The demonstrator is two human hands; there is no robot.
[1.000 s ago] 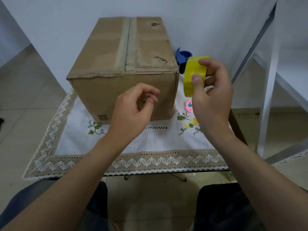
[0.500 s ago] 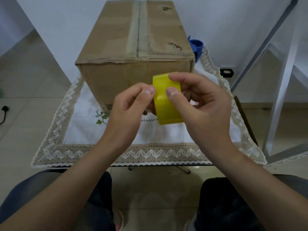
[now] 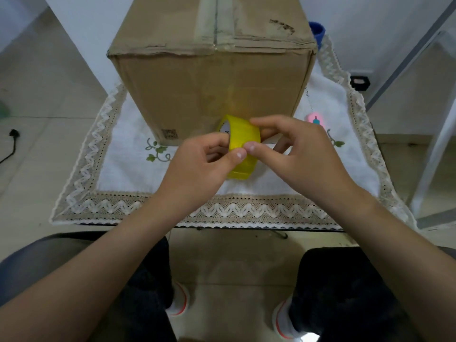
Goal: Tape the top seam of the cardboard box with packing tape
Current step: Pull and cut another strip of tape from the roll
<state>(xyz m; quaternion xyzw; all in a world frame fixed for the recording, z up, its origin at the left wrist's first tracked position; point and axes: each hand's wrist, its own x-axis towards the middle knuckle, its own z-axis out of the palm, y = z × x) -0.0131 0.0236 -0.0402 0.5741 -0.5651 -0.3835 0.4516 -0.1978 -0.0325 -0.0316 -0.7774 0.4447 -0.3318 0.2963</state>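
Packing tape roll (image 3: 243,141) pinched between left hand (image 3: 199,166), right hand (image 3: 301,154)

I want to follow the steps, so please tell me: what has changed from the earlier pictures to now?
The yellow tape roll came from beside the cardboard box down to its front. The left hand, empty before, joined the right hand on it; both thumbs now press its outer surface. No tape is pulled yet. The box and blue object stayed put.

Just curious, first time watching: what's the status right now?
Left hand and right hand both on yellow tape roll. Cardboard box seam not yet taped. Nothing in the way.
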